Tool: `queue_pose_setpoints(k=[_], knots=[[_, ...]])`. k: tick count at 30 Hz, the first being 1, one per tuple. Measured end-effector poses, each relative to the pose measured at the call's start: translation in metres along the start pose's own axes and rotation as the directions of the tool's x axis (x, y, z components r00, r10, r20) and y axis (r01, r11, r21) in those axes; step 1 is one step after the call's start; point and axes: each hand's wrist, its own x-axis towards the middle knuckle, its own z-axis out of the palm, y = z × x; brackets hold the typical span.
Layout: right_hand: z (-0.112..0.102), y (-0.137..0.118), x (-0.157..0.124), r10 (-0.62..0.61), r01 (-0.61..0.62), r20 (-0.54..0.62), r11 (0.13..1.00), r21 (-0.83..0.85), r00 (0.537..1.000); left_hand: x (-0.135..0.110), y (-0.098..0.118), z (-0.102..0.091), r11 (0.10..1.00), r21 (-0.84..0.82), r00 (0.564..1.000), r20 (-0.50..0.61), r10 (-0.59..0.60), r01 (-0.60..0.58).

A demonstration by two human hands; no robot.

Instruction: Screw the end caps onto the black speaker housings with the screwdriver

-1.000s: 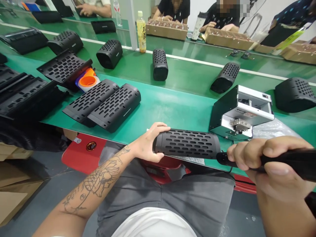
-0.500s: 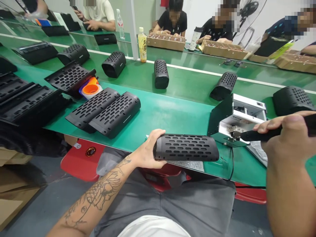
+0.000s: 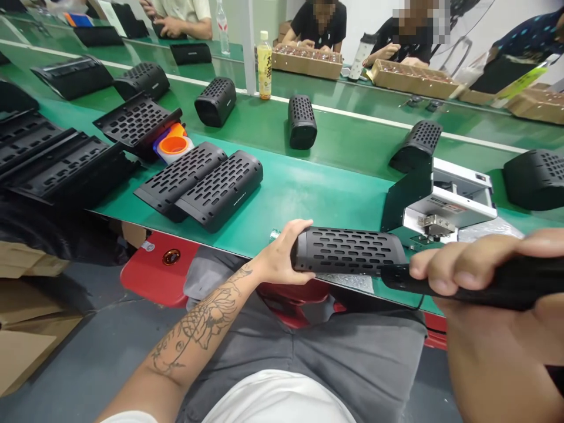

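Note:
A black perforated speaker housing (image 3: 352, 251) lies on its side at the table's near edge. My left hand (image 3: 288, 255) is closed around its left end, thumb below and fingers above. In my right hand (image 3: 471, 267) is a black electric screwdriver (image 3: 524, 282), held level with its tip end pointing left. That tip end overlaps the housing's lower right corner; whether they touch I cannot tell. Just behind stands a screw feeder (image 3: 462, 202) with a white and black case. Two more perforated housings (image 3: 227, 191) rest side by side to the left.
Black shells (image 3: 66, 164) are stacked at the left, near an orange-and-blue tape roll (image 3: 174, 144). Several assembled speakers (image 3: 302, 120) stand along the green belt. A yellow drink bottle (image 3: 265, 67) is by a post. Across, people work at cardboard trays (image 3: 306, 61). Red stools (image 3: 154, 267) sit below.
My right hand has brought the screwdriver away from the screw feeder, left and down to the housing's right end. My left hand keeps its hold on the housing. The view has shifted slightly.

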Motion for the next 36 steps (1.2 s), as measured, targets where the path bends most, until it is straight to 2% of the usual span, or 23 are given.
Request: queue_pose_setpoints(k=[2,4,9,15,26,30,32,34,35,36], knots=[[0.028,0.005,0.008,-0.047,0.046,0.060,0.999,0.020,0.997,0.000,0.000,0.001,1.000,-0.003,1.000,0.000,-0.005,0.005],[0.038,0.010,0.014,-0.044,0.042,0.092,0.999,0.021,0.995,0.001,0.001,0.002,1.000,-0.015,1.000,-0.002,-0.001,0.001],[0.037,0.018,0.016,0.028,-0.035,0.169,0.999,0.040,0.985,0.001,0.002,0.002,0.999,-0.032,1.000,-0.018,0.021,-0.022],[0.041,0.021,0.017,0.010,-0.039,0.299,0.995,0.090,0.954,0.002,0.002,0.000,1.000,-0.028,1.000,0.001,-0.008,0.008],[0.045,0.027,0.004,0.063,-0.094,0.305,0.992,0.088,0.950,0.003,0.002,-0.004,1.000,-0.003,1.000,0.011,-0.019,0.019],[0.046,0.021,0.005,0.085,-0.108,0.282,0.992,0.064,0.956,0.003,0.004,-0.004,1.000,0.027,1.000,0.001,-0.004,0.004],[0.032,0.018,0.017,0.062,-0.076,0.207,0.995,0.060,0.976,0.001,0.004,-0.002,0.999,0.045,1.000,-0.020,0.009,-0.008],[0.005,0.020,0.038,-0.066,0.065,-0.029,0.997,-0.028,0.997,0.000,0.003,0.002,0.998,0.061,0.999,-0.033,0.011,-0.009],[-0.013,0.023,0.051,-0.155,0.134,-0.177,0.983,-0.125,0.972,-0.001,0.002,0.003,0.998,0.065,0.999,-0.036,0.013,-0.011],[-0.033,0.029,0.063,-0.285,0.206,-0.319,0.943,-0.260,0.904,-0.002,0.002,0.005,0.998,0.068,0.999,-0.037,0.016,-0.014]])
